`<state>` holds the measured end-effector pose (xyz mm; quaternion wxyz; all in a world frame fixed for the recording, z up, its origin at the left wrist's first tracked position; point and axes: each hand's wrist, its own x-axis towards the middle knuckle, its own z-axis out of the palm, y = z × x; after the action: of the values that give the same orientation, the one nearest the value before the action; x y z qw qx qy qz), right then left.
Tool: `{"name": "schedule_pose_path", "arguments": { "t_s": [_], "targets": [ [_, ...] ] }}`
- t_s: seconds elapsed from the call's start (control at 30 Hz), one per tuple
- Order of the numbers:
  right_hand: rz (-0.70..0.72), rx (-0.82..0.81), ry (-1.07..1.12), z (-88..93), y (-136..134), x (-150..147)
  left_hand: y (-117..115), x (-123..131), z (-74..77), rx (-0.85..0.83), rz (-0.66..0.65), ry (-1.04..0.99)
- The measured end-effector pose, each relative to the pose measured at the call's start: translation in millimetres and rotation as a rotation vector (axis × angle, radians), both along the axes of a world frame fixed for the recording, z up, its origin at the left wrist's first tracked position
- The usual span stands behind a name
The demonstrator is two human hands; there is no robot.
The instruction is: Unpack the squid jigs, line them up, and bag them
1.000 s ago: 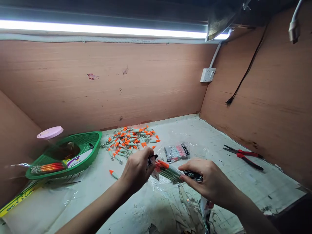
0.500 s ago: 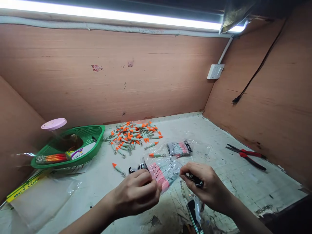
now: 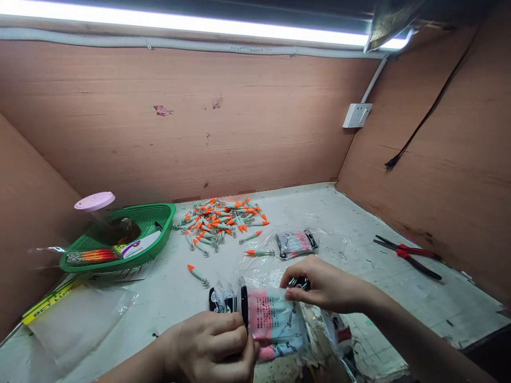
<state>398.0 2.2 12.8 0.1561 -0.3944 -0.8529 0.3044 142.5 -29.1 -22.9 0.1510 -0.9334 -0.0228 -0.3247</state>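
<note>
A clear plastic packet (image 3: 277, 319) with pink and pale-blue printed contents and a black strip lies in front of me at the table's near side. My left hand (image 3: 217, 343) is closed on its lower left edge, the fingertips partly hidden. My right hand (image 3: 313, 284) pinches its upper right part, with a black piece of wrapping showing under the fingers. Just left of it rests a crumpled black-and-clear wrapper (image 3: 221, 300). Beyond the right hand lies a smaller, similar packet (image 3: 296, 243). Between that and the pile sits a loose orange-tipped squid jig (image 3: 259, 252).
Many orange-tipped squid jigs (image 3: 223, 218) are heaped at the back. A green basket (image 3: 162, 239) holds a lidded tub and red-orange lures. Red-handled pliers (image 3: 409, 255) lie at right. A clear bag with a yellow header (image 3: 80, 319) is at left. Plywood walls enclose the table.
The packet has come nearer and turned to show its printed face more fully. My left hand has moved down and left; my right hand has shifted onto the packet's upper right part.
</note>
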Motion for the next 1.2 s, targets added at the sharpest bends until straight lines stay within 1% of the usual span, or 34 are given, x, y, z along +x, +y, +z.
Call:
{"name": "schedule_pose_path", "arguments": {
  "t_s": [0.07,0.2,0.27,0.33,0.4,0.47,0.53,0.57,0.63,0.67,0.7,0.77,0.83,0.9,0.93,1.0,1.07,1.13,1.2],
  "targets": [
    [-0.006,0.026,-0.008,-0.9,0.9,-5.6,-2.1,0.9,0.8,-0.019,-0.003,-0.009],
    [-0.003,0.118,0.094,-2.7,1.6,-1.6,0.2,-1.9,2.5,-0.072,0.08,-0.015],
    [-0.056,0.098,0.228,-4.4,2.9,6.0,6.6,-6.4,2.0,-0.127,0.114,-0.008],
    [-0.164,-0.006,0.431,-8.3,5.4,13.0,15.9,-11.4,-0.5,-0.263,0.153,-0.136],
    [-0.24,-0.16,0.644,-15.0,9.1,14.7,26.8,-14.8,-3.4,-0.493,0.274,-0.346],
    [-0.236,-0.28,0.823,-22.9,14.5,8.3,39.1,-15.5,-4.4,-0.753,0.457,-0.477],
    [-0.212,-0.344,0.952,-29.7,22.4,-5.2,54.6,-14.6,-2.0,-0.98,0.655,-0.508],
    [-0.218,-0.356,0.996,-32.1,27.7,-13.3,64.5,-14.6,0.6,-1.06,0.733,-0.512],
    [-0.283,-0.339,1.029,-34.7,41.3,-29.0,89.7,-17.7,8.5,-1.137,0.895,-0.502],
    [-0.343,-0.307,1.027,-35.3,49.5,-35.3,104.9,-21.4,13.9,-1.135,0.977,-0.49],
    [-0.419,-0.264,1.017,-35.7,58.2,-39.8,121.5,-26.7,20.2,-1.117,1.087,-0.474],
    [-0.574,-0.182,0.993,-37.1,74.5,-42.2,155.9,-40.4,34.9,-1.066,1.204,-0.491],
    [-0.69,-0.124,0.994,-39.4,85.6,-34.4,185.9,-54.9,50.5,-1.012,1.307,-0.488],
    [-0.76,-0.084,1.008,-41.9,88.0,-17.1,205.4,-66.3,65.3,-0.939,1.386,-0.459],
    [-0.794,-0.061,1.007,-42.9,86.1,-5.6,210.6,-70.5,71.9,-0.897,1.418,-0.444],
    [-0.858,0.025,0.939,-43.6,78.0,21.1,212.8,-76.3,83.3,-0.809,1.48,-0.423],
    [-0.888,0.176,0.771,-42.8,67.8,48.4,208.5,-79.0,91.4,-0.724,1.53,-0.4],
    [-0.844,0.356,0.533,-41.9,59.2,69.7,202.7,-76.9,94.5,-0.648,1.533,-0.353],
    [-0.722,0.445,0.254,-42.6,54.1,78.6,197.6,-66.2,91.0,-0.595,1.481,-0.284]
  ]
}}
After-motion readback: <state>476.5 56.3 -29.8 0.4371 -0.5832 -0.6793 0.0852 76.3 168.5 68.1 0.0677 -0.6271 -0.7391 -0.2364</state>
